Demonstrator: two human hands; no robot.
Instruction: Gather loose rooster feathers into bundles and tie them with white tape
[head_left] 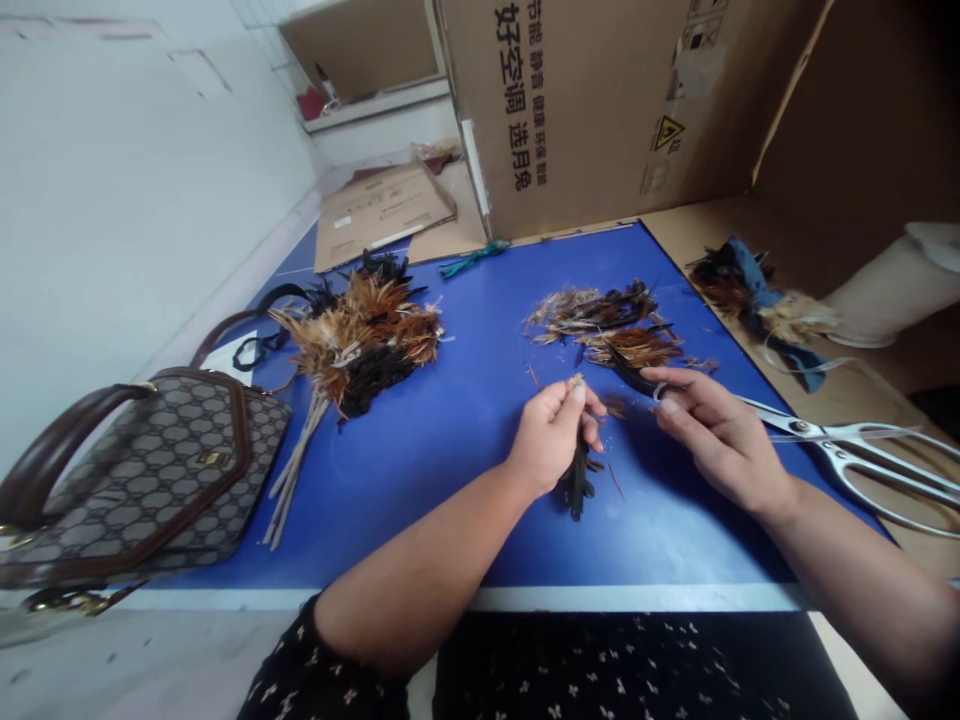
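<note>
My left hand (553, 432) pinches a small bunch of dark feathers (577, 478) by their quill ends; the feathers hang down below the hand over the blue table (450, 450). My right hand (709, 430) grips a single dark feather (630, 372) between thumb and fingers, close to a loose pile of brown and black feathers (607, 325). The two hands are a short way apart, near the table's middle.
A finished bundle of feathers on sticks (352, 345) lies at the left. A patterned handbag (142, 470) sits at the left edge. Large metal scissors (855, 450) lie right of my right hand. More feathers with blue cloth (757, 295) and a cardboard box (600, 100) stand behind.
</note>
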